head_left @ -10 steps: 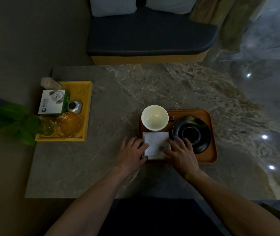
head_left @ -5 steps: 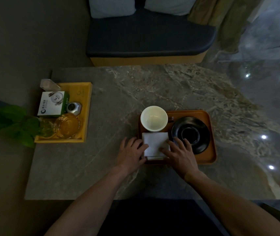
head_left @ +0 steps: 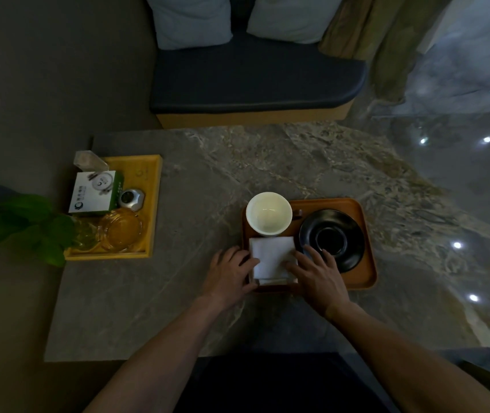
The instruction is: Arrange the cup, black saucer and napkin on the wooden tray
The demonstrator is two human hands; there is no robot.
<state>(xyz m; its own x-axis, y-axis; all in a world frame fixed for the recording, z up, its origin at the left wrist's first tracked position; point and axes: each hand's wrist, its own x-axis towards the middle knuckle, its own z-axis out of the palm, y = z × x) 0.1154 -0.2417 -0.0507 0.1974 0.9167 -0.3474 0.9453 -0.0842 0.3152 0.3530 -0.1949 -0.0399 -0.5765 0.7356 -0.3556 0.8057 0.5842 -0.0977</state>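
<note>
A brown wooden tray [head_left: 365,275] lies on the marble table. In its back left corner stands an empty white cup [head_left: 269,213]. A black saucer [head_left: 331,238] fills the tray's right half. A folded white napkin [head_left: 270,257] lies flat in the front left corner, just below the cup. My left hand [head_left: 228,275] rests with spread fingers against the napkin's left edge. My right hand [head_left: 319,277] lies with fingers apart on the napkin's right edge, partly over the saucer's near rim. Neither hand grips anything.
A yellow tray [head_left: 152,186] at the table's left holds a white-green box [head_left: 96,193], a small metal object [head_left: 131,199] and a glass ashtray [head_left: 120,229]. Green leaves [head_left: 23,225] overhang the left edge. A dark cushioned bench [head_left: 252,79] stands beyond the table.
Both hands stay at the napkin's sides with hardly any movement; the napkin, cup and saucer have not shifted.
</note>
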